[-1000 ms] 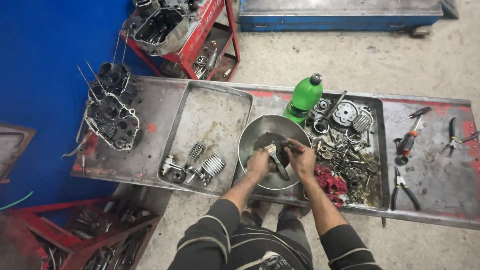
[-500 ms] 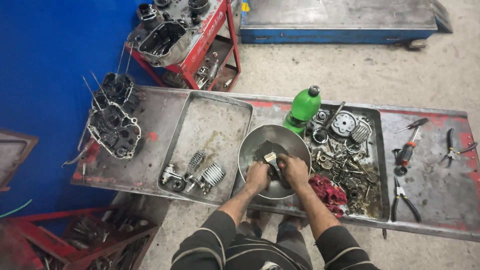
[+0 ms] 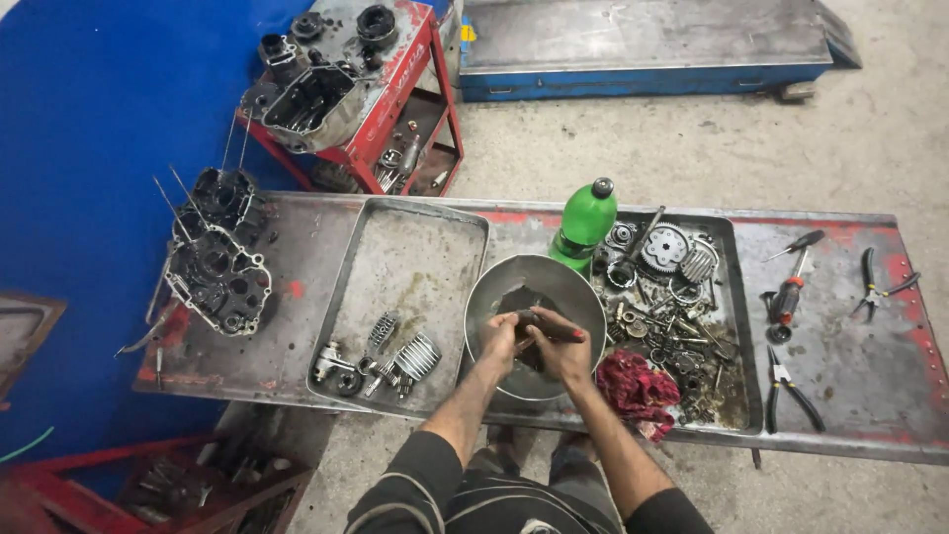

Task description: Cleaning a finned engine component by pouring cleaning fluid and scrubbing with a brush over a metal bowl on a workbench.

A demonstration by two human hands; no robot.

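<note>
Engine part (image 3: 529, 326), small, dark and likely oily-slick but stiff metal, sits over the steel bowl (image 3: 494, 287) at the desk's near edge, clenched between your left hand (image 3: 499, 336) and right hand (image 3: 561, 348); take it by its edges.

Count on the table (image 3: 850, 366): two metal trays (image 3: 415, 247) (image 3: 736, 297), one steel bowl (image 3: 494, 287), one green bottle (image 3: 585, 220), one red rag (image 3: 638, 386). Two pliers (image 3: 791, 384) (image 3: 875, 282), two screwdrivers (image 3: 791, 292) (image 3: 803, 240). Two hands (image 3: 497, 336) (image 3: 561, 348) over the bowl.
</note>
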